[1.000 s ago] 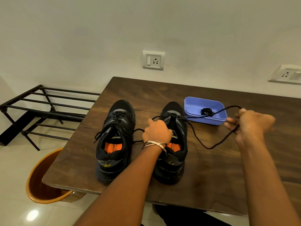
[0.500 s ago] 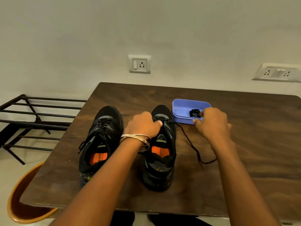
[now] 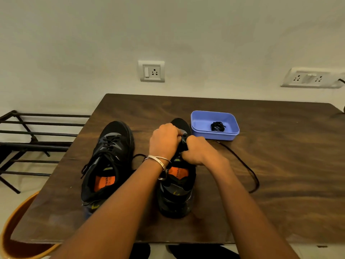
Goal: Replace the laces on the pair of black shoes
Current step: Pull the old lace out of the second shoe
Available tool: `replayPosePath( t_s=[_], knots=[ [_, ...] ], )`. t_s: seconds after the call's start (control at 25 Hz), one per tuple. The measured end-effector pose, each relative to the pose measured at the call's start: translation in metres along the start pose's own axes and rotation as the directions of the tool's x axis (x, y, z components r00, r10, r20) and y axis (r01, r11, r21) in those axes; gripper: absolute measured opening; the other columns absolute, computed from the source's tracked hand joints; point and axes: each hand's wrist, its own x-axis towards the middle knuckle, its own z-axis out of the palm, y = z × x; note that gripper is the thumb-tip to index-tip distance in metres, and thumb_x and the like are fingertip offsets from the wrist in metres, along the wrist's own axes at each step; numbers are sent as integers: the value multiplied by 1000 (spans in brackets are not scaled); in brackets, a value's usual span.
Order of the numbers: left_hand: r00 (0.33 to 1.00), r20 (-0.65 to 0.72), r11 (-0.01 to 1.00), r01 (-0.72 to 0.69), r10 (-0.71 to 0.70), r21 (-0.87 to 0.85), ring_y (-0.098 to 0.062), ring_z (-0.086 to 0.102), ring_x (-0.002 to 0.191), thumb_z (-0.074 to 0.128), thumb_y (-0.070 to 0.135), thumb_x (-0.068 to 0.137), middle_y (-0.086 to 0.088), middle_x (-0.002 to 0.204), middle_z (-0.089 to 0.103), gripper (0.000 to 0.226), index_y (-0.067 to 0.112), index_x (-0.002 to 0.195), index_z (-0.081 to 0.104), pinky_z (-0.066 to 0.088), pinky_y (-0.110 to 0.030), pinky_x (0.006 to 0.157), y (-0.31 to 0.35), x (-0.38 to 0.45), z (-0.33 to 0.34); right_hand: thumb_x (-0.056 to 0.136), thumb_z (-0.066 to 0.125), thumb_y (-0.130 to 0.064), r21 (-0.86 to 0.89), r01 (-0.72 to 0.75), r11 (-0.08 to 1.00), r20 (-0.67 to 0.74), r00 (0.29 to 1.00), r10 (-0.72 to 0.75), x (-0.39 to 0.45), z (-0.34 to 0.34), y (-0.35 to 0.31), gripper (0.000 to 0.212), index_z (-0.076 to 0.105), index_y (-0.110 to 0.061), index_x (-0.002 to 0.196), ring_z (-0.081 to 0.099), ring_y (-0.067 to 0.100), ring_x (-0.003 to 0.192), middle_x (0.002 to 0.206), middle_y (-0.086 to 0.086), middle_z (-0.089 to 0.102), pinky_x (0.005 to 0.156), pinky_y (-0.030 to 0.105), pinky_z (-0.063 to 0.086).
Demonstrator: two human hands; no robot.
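Two black shoes with orange insoles stand side by side on the dark wooden table (image 3: 280,165). The left shoe (image 3: 108,161) is laced, its lace ends hanging loose. Both my hands are on the front of the right shoe (image 3: 177,193). My left hand (image 3: 164,141) grips the shoe's upper near the eyelets, fingers curled. My right hand (image 3: 197,150) pinches the black lace (image 3: 250,169) at the eyelets; the lace trails in a loop across the table to the right. A coiled black lace (image 3: 217,126) lies in the blue tray (image 3: 199,124).
A black metal rack (image 3: 33,135) stands left of the table. An orange bucket (image 3: 11,227) sits on the floor under the table's front left corner. Wall sockets (image 3: 151,71) are behind the table. A cable (image 3: 341,111) runs at the far right edge.
My right hand came from the far right, by the tray, back onto the right shoe beside my left hand. The lace it pulled out taut now lies slack on the table.
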Motion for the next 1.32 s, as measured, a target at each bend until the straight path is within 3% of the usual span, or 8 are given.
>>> replayPosePath(
  t_s=[0.32, 0.48, 0.6, 0.68, 0.76, 0.88, 1.0, 1.32],
  knots=[
    [993, -2, 955, -110, 115, 276, -31, 64, 94, 45, 21, 99, -6, 110, 57, 24, 13, 111, 64, 48, -33, 69, 13, 0, 12, 86, 56, -18, 72, -69, 995, -122, 989, 78, -2, 3, 4, 31, 30, -17, 69, 40, 19, 66, 74, 3, 41, 50, 29, 27],
    [972, -135, 980, 188, -194, -61, -26, 66, 84, 52, 30, 94, -5, 92, 69, 23, 17, 94, 72, 48, -31, 67, -3, 4, 18, 87, 57, -21, 32, -108, 994, -151, 982, 111, 1, 10, 1, 22, 39, -11, 78, 53, 34, 89, 92, 11, 47, 66, 33, 36],
    [762, 3, 589, 502, -647, -633, -16, 68, 57, 63, 27, 89, -2, 62, 69, 24, 17, 69, 71, 59, -31, 66, -14, 6, 19, 89, 54, -20, 45, -121, 992, -136, 983, 126, 2, 12, -1, 24, 37, -12, 73, 51, 34, 86, 94, 13, 49, 68, 34, 38],
    [694, 104, 391, 517, -713, -762, -16, 66, 49, 65, 23, 87, -1, 58, 68, 23, 19, 64, 68, 61, -35, 61, -15, 5, 16, 88, 53, -20, 58, -136, 989, -129, 981, 142, 2, 14, -1, 29, 32, -17, 68, 47, 31, 83, 92, 12, 47, 69, 36, 39],
    [766, -64, 602, 447, -640, -662, -20, 70, 71, 63, 26, 87, 1, 79, 72, 15, 28, 75, 72, 59, -34, 70, -14, 7, 10, 88, 53, -21, 65, -148, 987, -132, 979, 155, 3, 14, 1, 29, 31, -17, 67, 46, 31, 84, 94, 12, 46, 69, 36, 38],
    [937, -286, 971, 151, -200, -185, -21, 55, 102, 62, 34, 91, 4, 109, 61, 16, 32, 103, 73, 48, -35, 80, -13, 10, -6, 88, 53, -20, 64, -153, 986, -129, 979, 160, 5, 12, 5, 31, 31, -17, 67, 46, 31, 82, 93, 13, 47, 66, 34, 37],
    [996, -77, 997, -41, 47, 70, -24, 52, 106, 58, 34, 93, 3, 113, 59, 20, 30, 106, 72, 45, -39, 84, -9, 11, -9, 89, 53, -21, 55, -135, 989, -114, 984, 140, 4, 12, 2, 32, 30, -17, 68, 46, 29, 81, 93, 12, 46, 65, 35, 36],
    [1000, 24, 1000, 3, -3, 25, -29, 56, 91, 50, 19, 96, -6, 110, 48, 15, 10, 100, 60, 49, -40, 72, -3, 7, 8, 89, 50, -19, 55, -116, 992, -110, 986, 121, 5, 14, 0, 29, 31, -18, 68, 45, 30, 81, 91, 11, 46, 68, 36, 37]
  ],
)
